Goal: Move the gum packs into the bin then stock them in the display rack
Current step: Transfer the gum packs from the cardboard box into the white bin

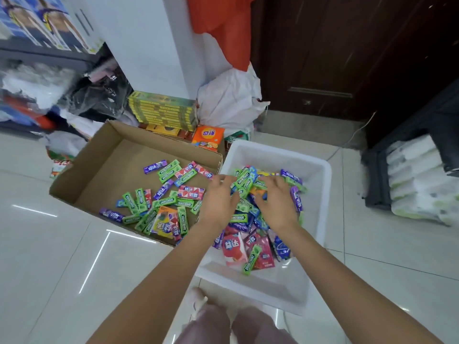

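Green packs (244, 180) lay bunched between our fingertips over the far half of the bin (320, 194). Our left hand (218, 199) curled its fingers against the left side of this bunch; our right hand (278, 204) curled its fingers over the right side. We could not tell whether the packs were fully pinched or only cupped, because the hands hid the contact. Both hands sat palm down, close together but not touching, above the heap of gum (250, 234) filling the bin's middle. Red, purple and blue packs lay beneath and nearer us; one green pack (252, 259) lay at a slant across the red ones. Bare white floor of the bin showed at its near end.

Just left of the bin, touching its rim, stood an open cardboard box (99, 167). More gum (161, 204) lay scattered over its right half. Both containers rested on pale floor tiles (62, 256).
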A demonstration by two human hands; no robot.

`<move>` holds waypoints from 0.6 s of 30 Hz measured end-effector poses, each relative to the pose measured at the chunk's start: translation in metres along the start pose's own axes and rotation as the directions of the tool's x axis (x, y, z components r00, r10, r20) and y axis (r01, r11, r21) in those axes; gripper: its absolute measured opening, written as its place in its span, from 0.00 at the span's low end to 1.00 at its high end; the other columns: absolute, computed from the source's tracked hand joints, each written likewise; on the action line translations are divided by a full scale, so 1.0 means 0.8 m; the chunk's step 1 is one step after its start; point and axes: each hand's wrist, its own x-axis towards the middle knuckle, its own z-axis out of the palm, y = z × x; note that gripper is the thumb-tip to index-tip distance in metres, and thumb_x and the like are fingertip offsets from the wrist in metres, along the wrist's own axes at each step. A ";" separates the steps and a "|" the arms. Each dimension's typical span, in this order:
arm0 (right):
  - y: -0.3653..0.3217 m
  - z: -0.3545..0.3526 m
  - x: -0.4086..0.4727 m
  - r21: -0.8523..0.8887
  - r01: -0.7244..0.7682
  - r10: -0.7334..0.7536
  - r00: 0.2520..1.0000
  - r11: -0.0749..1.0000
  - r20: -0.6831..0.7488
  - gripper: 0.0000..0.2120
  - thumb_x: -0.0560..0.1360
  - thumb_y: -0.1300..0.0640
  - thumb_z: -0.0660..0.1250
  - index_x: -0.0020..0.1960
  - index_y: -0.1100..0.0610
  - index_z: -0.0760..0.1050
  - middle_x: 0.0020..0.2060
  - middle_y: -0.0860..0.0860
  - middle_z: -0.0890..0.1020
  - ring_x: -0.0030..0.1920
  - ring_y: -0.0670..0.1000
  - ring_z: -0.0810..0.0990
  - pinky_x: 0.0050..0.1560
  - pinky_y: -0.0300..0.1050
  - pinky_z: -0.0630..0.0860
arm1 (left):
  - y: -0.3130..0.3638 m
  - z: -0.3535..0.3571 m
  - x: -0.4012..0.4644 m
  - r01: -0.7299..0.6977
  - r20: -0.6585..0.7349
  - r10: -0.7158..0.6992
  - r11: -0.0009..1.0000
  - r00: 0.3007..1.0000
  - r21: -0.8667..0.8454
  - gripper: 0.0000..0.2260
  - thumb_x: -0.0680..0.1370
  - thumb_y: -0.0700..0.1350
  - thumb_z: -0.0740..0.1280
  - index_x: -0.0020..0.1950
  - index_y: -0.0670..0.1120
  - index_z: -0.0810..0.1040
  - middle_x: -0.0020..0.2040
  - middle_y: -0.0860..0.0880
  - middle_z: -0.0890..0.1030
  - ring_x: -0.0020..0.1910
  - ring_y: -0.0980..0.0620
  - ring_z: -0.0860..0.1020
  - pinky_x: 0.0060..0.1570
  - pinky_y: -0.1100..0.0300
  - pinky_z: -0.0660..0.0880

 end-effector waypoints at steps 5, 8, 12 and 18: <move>-0.053 0.022 0.011 0.050 0.158 -0.163 0.980 0.986 0.116 0.19 0.78 0.60 0.61 0.68 0.57 0.67 0.64 0.53 0.69 0.63 0.52 0.70 0.63 0.44 0.65 | -0.041 -0.048 -0.012 0.045 -0.172 -0.048 0.999 0.984 -0.023 0.11 0.77 0.37 0.61 0.59 0.38 0.76 0.58 0.41 0.74 0.57 0.42 0.72 0.55 0.50 0.71; -0.093 0.045 0.025 0.062 0.216 -0.224 0.959 0.974 0.173 0.19 0.78 0.59 0.60 0.69 0.57 0.67 0.63 0.53 0.70 0.63 0.52 0.70 0.62 0.45 0.67 | -0.086 -0.077 -0.011 0.162 -0.195 -0.154 0.986 0.969 0.029 0.13 0.79 0.42 0.61 0.63 0.41 0.74 0.61 0.43 0.73 0.59 0.44 0.72 0.56 0.50 0.71; -0.140 0.084 0.051 0.015 0.255 -0.250 0.934 0.967 0.255 0.21 0.79 0.58 0.60 0.71 0.57 0.64 0.66 0.53 0.68 0.65 0.52 0.69 0.64 0.46 0.67 | -0.148 -0.110 0.002 0.247 -0.180 -0.235 0.968 0.955 0.045 0.15 0.79 0.42 0.61 0.65 0.42 0.73 0.64 0.43 0.72 0.61 0.44 0.71 0.58 0.51 0.69; -0.172 0.156 0.111 -0.120 0.200 -0.146 0.923 0.972 0.355 0.26 0.79 0.58 0.60 0.75 0.56 0.59 0.72 0.52 0.64 0.72 0.52 0.62 0.69 0.51 0.65 | -0.235 -0.137 0.062 0.260 0.002 -0.263 0.955 0.965 0.140 0.18 0.77 0.39 0.61 0.68 0.42 0.70 0.69 0.44 0.68 0.65 0.42 0.68 0.62 0.49 0.69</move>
